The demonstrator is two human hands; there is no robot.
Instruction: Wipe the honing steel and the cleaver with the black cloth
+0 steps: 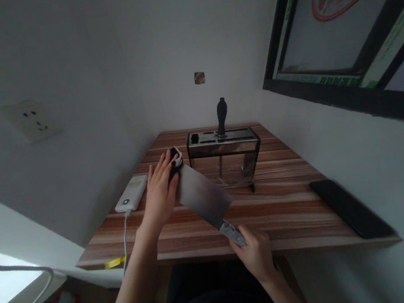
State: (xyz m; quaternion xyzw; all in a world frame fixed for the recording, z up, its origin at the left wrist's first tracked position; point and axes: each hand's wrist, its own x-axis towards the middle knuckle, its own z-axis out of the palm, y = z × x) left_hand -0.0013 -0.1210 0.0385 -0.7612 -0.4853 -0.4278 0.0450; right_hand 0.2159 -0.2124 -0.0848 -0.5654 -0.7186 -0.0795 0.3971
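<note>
My right hand (256, 253) grips the handle of a broad steel cleaver (203, 195), whose blade slants up and to the left above the wooden table (290, 194). My left hand (161, 190) lies against the blade's left side with fingers stretched out, and a small black-and-white object (176, 160) sits at the fingertips by the blade's far end. I cannot tell whether the fingers hold it. Behind the blade stands a metal and clear knife rack (226, 160) with one black-handled knife (221, 114) upright in a slot.
A white power bank (131, 193) with a cable lies at the table's left edge. A flat black object (351, 208) lies at the right edge by the wall. A wall socket (30, 120) is on the left wall, a framed window (349, 25) on the right.
</note>
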